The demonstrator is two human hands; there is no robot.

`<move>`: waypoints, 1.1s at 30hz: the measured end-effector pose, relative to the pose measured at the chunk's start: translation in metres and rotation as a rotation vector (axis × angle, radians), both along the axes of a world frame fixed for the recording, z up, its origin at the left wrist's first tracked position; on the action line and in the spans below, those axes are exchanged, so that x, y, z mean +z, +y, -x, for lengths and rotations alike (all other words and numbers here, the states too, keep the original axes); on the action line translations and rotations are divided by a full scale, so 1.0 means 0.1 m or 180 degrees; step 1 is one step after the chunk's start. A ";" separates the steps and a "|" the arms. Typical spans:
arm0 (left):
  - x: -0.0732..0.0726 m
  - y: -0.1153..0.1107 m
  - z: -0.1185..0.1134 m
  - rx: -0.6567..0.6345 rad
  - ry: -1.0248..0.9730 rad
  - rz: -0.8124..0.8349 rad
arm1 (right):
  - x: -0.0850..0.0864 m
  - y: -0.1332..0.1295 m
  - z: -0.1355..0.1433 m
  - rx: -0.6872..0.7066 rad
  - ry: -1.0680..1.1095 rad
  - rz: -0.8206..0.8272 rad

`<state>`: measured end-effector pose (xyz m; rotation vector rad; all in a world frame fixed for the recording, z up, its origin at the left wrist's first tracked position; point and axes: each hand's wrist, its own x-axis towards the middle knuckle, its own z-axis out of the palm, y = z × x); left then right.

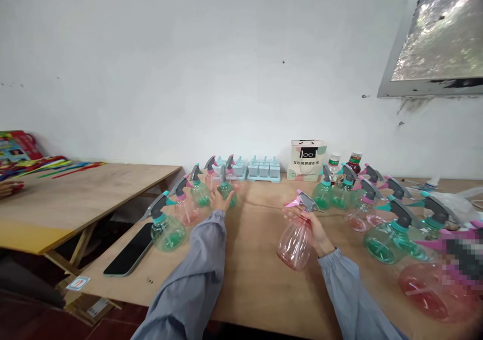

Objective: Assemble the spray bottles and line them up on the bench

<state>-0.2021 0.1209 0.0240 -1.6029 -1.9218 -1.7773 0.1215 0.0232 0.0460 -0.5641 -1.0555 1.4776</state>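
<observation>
My right hand (315,232) is wrapped round the neck of a pink spray bottle (295,244), which has a grey and pink trigger head and tilts slightly over the table. My left hand (222,201) reaches to the back of the left group, thumb and fingers on either side of a green spray bottle (227,190); part of the bottle is hidden behind the hand. Near it stand another green spray bottle (199,194), a pink one (185,210) and, closer to me, a green one (168,233).
More green and pink spray bottles (385,239) crowd the right side. Along the wall stand pale blue ice-pop moulds (264,169), a paper bag (306,161) and a sauce bottle (354,162). A phone (130,252) lies front left. A second table (113,189) stands farther left.
</observation>
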 end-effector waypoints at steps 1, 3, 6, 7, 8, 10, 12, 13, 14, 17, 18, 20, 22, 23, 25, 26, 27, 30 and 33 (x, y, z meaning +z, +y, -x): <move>-0.09 -0.04 -0.07 0.0093 -0.0036 0.0074 | 0.01 -0.01 0.01 0.0053 -0.0009 0.0004; -0.25 -0.17 -0.25 0.0153 -0.0242 0.0189 | 0.01 -0.01 0.02 0.0162 -0.0066 0.0023; -0.45 -0.39 -0.50 -0.0319 -0.0354 0.0029 | -0.04 0.01 0.03 0.0121 -0.0104 0.0032; -0.50 -0.47 -0.58 -0.0503 -0.0341 -0.0009 | -0.06 0.02 0.03 0.0009 -0.0096 0.0028; -0.53 -0.53 -0.64 -0.0646 -0.0307 -0.0017 | -0.09 0.04 0.02 -0.0136 -0.0078 0.0015; -0.57 -0.64 -0.75 -0.0797 -0.0181 -0.0008 | -0.13 0.06 0.00 -0.0420 -0.0033 -0.0038; -0.58 -0.70 -0.82 -0.0915 -0.0059 -0.0038 | -0.15 0.07 -0.03 -0.0577 0.0011 -0.0102; -0.58 -0.72 -0.84 -0.0955 -0.0017 -0.0053 | -0.15 0.07 -0.04 -0.0599 0.0028 -0.0121; -0.57 -0.73 -0.85 -0.0984 0.0006 -0.0063 | -0.15 0.07 -0.04 -0.0573 0.0022 -0.0128; -0.55 -0.73 -0.85 -0.1037 0.0017 -0.0041 | -0.14 0.04 -0.02 -0.0387 -0.0050 -0.0059; -0.55 -0.73 -0.85 -0.1048 0.0007 -0.0032 | -0.14 0.04 -0.01 -0.0380 -0.0051 -0.0024; -0.55 -0.73 -0.84 -0.1087 -0.0009 -0.0014 | -0.15 0.04 0.02 -0.0481 0.0008 0.0016; -0.55 -0.73 -0.84 -0.1104 -0.0035 -0.0010 | -0.16 0.05 0.04 -0.0600 0.0081 0.0018; -0.55 -0.73 -0.84 -0.1099 -0.0058 -0.0009 | -0.16 0.06 0.04 -0.0593 0.0093 0.0025; -0.55 -0.74 -0.85 -0.1083 -0.0104 -0.0010 | -0.16 0.07 0.03 -0.0460 0.0076 0.0078; -0.55 -0.74 -0.85 -0.1082 -0.0118 -0.0008 | -0.16 0.07 0.03 -0.0391 0.0064 0.0097; -0.55 -0.74 -0.85 -0.1076 -0.0125 -0.0003 | -0.15 0.07 0.03 -0.0338 0.0055 0.0093; -0.55 -0.74 -0.85 -0.1071 -0.0124 0.0004 | -0.13 0.06 0.03 -0.0319 0.0059 -0.0039; -0.55 -0.75 -0.85 -0.1116 -0.0122 -0.0009 | -0.11 0.03 0.04 -0.0291 0.0062 -0.0112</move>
